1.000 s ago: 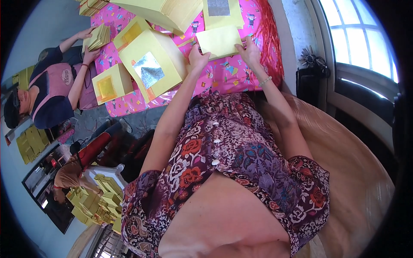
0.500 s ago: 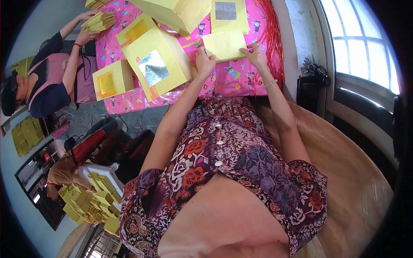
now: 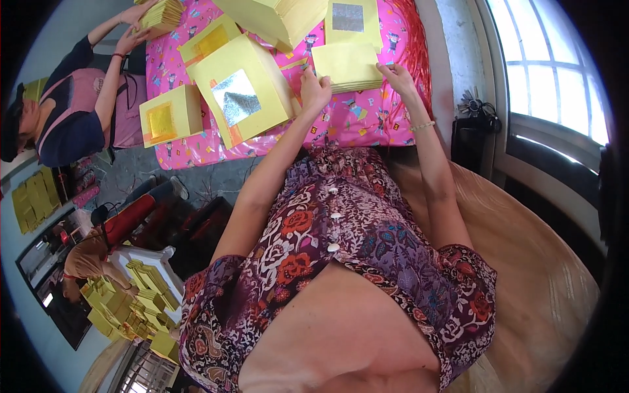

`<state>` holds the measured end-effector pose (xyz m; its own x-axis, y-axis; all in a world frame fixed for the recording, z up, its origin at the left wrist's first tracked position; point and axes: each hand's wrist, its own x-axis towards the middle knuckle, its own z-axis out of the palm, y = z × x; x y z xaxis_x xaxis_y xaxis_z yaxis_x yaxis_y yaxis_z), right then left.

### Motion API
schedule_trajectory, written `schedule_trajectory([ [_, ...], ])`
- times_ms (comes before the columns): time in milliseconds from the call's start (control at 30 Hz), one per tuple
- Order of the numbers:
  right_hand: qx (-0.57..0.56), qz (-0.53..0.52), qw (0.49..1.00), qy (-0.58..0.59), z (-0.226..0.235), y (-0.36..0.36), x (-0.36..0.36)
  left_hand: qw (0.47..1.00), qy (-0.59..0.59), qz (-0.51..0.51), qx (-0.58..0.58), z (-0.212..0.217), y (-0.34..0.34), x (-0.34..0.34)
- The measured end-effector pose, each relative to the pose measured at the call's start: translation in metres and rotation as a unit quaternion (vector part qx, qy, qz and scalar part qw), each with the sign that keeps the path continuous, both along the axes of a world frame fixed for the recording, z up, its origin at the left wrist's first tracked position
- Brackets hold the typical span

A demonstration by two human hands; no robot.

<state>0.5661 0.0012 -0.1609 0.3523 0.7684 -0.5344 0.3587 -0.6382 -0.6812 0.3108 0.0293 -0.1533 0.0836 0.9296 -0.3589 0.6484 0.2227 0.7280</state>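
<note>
A neat stack of folded yellow paper (image 3: 347,64) lies on the pink table cover, its layered edges facing me. My left hand (image 3: 316,92) grips its left side, with the fingers bent and the thumb near the front corner. At the right edge, my right hand (image 3: 398,80) pinches the stack near its corner; the fingertips are partly hidden. Just left of my left hand stands a large yellow paper stack (image 3: 272,98) with a silver foil square on top. Behind the one I hold lies a yellow sheet (image 3: 363,29) with a silver square.
Another yellow stack (image 3: 190,108) with a gold square sits at the table's left. A co-worker (image 3: 85,111) across the left edge handles a yellow folded bundle (image 3: 160,18). Red tinsel fringe (image 3: 416,72) hangs along the right side. A further person (image 3: 85,268) works beside yellow paper piles (image 3: 124,304).
My right fingers have shifted up slightly along the stack's right edge, and more of its layered front shows. The co-worker's hands and bundle have moved farther away.
</note>
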Motion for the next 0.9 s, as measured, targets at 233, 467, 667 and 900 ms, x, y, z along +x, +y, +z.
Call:
schedule_trajectory([
  [233,0.182,-0.039,0.982,-0.001,0.022,0.0,-0.022,0.982,-0.095,-0.033,0.16,0.047,-0.025,-0.018],
  [467,0.233,0.146,0.959,0.063,0.111,0.019,-0.136,0.958,-0.226,-0.157,0.075,0.171,-0.048,-0.153],
  [667,0.304,0.429,0.85,0.007,0.153,0.016,-0.239,0.97,0.012,-0.124,0.207,0.147,-0.049,-0.254],
  [900,0.335,0.585,0.725,-0.142,0.139,0.016,-0.296,0.955,0.091,-0.192,0.208,0.121,-0.038,-0.279],
])
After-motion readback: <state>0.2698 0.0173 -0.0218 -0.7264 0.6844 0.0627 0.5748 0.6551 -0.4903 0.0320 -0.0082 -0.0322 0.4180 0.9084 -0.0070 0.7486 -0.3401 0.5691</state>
